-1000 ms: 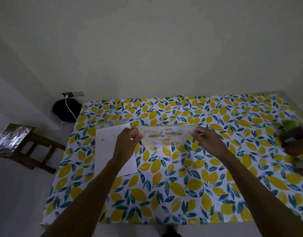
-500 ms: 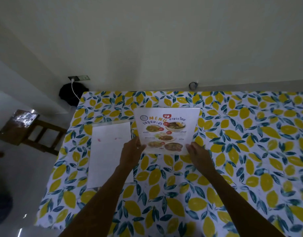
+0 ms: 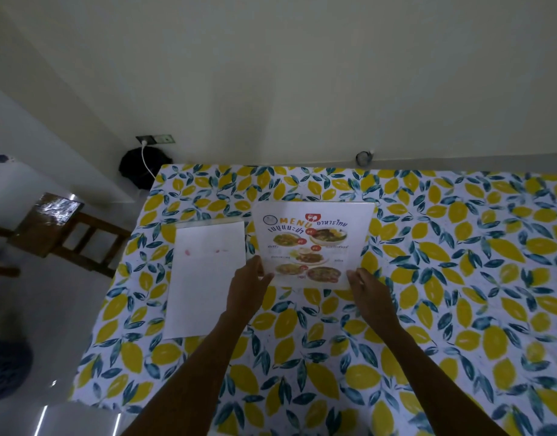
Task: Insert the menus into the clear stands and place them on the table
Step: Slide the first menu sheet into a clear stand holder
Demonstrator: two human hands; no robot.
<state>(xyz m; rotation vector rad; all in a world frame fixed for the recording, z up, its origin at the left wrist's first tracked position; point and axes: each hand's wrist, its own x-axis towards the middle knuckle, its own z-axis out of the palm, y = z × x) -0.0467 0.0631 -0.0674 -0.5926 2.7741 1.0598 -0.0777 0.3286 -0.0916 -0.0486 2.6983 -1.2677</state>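
Observation:
A clear stand with a printed food menu (image 3: 311, 243) inside stands upright on the lemon-print table (image 3: 444, 278), its printed face toward me. My left hand (image 3: 247, 286) grips its lower left corner. My right hand (image 3: 367, 286) holds its lower right corner. To its left a second clear stand (image 3: 205, 278) lies flat with a white sheet in it, blank side up, showing faint pink marks.
A wooden chair (image 3: 66, 234) stands off the table's left edge. A dark bag (image 3: 142, 166) with a white cable sits against the wall below a socket. The table's far edge meets the wall.
The menu stand was held level above the table a second ago; it now stands upright on the cloth, with both hands at its bottom corners. My view has shifted closer.

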